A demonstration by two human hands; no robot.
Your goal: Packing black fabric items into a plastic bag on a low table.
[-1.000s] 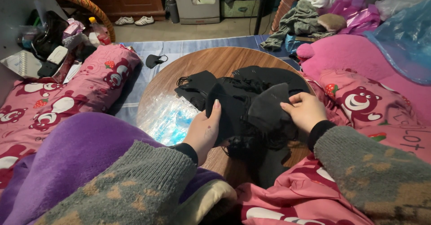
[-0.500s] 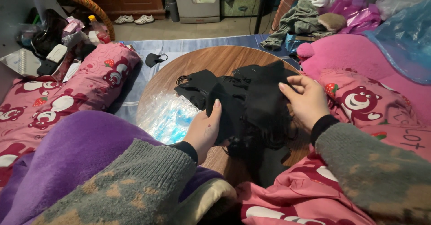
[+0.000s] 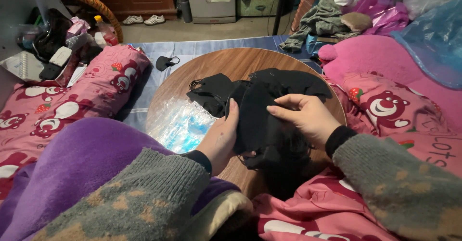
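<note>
I hold a stack of black fabric face masks (image 3: 255, 118) upright between my two hands, over the near half of the round wooden table (image 3: 231, 63). My left hand (image 3: 222, 137) braces the stack's left face, fingers straight and pressed flat. My right hand (image 3: 308, 118) is closed over the right side, fingertips curled onto the top edge. The stack's long axis runs away from me, towards the loose black masks (image 3: 211, 89) lying just beyond; a crinkled clear plastic bag (image 3: 180, 123) lies left.
</note>
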